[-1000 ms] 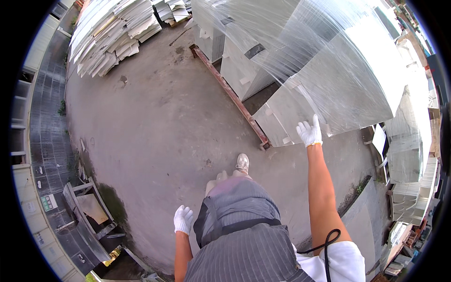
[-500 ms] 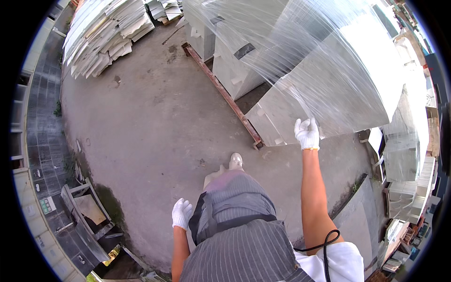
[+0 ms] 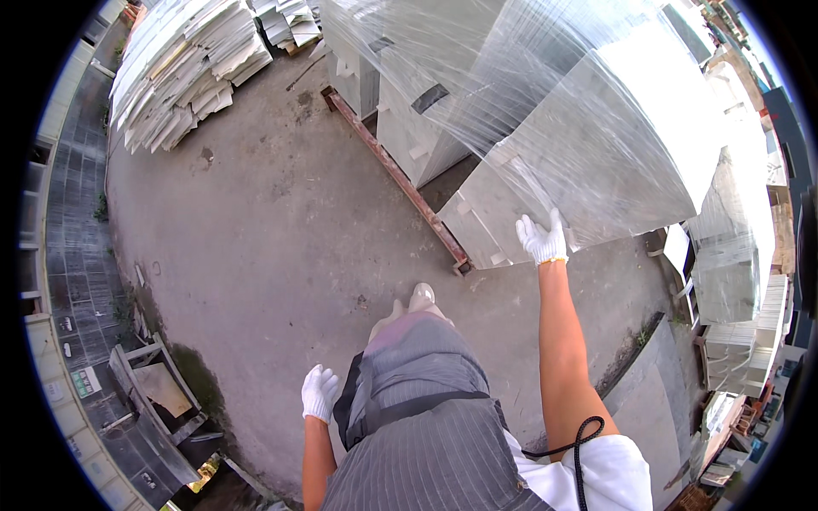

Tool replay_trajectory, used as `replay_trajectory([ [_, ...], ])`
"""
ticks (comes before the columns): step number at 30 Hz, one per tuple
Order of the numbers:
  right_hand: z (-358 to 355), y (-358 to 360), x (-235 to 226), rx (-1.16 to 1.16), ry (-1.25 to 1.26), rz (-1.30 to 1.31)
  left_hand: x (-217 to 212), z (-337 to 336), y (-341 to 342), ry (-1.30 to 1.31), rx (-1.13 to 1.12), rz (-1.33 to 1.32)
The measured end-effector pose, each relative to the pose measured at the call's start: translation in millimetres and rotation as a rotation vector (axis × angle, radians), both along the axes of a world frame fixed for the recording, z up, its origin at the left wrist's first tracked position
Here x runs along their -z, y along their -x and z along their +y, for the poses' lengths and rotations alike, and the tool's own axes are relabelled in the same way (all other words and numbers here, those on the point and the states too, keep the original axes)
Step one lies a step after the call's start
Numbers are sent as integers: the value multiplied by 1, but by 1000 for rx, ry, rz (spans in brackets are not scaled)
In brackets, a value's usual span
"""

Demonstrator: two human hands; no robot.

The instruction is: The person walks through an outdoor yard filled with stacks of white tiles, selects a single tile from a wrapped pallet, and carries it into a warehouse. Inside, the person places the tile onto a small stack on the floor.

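Note:
A large block of pale flat panels, wrapped in clear stretch film, stands ahead and to the right. My right hand, in a white knit glove, reaches up to its near lower edge. Its fingers are spread, with the thumb side apart, next to a loose-looking strip of film. Whether the fingertips touch the film I cannot make out. My left hand, gloved the same way, hangs low by my left side. Its fingers are curled in, and nothing shows in them.
A rusty metal rail runs along the ground beneath the wrapped block. Far left lies a stack of white sheets. Old wooden frames stand at lower left. Grey slabs lie at right, near another wrapped stack.
My right hand has shifted slightly left along the wrapped block, its fingers spreading wider. My left hand has moved a little left and down. The whole view has shifted slightly.

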State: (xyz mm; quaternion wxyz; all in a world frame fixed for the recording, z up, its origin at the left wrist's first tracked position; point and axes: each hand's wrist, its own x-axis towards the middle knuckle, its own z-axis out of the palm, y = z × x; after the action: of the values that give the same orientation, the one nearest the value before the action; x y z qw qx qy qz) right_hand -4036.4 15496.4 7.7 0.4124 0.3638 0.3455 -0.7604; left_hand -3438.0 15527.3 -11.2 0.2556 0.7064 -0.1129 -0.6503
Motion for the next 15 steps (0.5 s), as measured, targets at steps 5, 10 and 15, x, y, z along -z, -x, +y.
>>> replay_trajectory([
  [5,1,8,17,18,-31,108,-6,16,-9,-45,-32,-42],
  [10,-1,24,16,62,-145,18,0,17,-4,-49,-2,-31],
  [15,1,29,3,-11,-196,16,-1,5,6,-3,36,-13],
])
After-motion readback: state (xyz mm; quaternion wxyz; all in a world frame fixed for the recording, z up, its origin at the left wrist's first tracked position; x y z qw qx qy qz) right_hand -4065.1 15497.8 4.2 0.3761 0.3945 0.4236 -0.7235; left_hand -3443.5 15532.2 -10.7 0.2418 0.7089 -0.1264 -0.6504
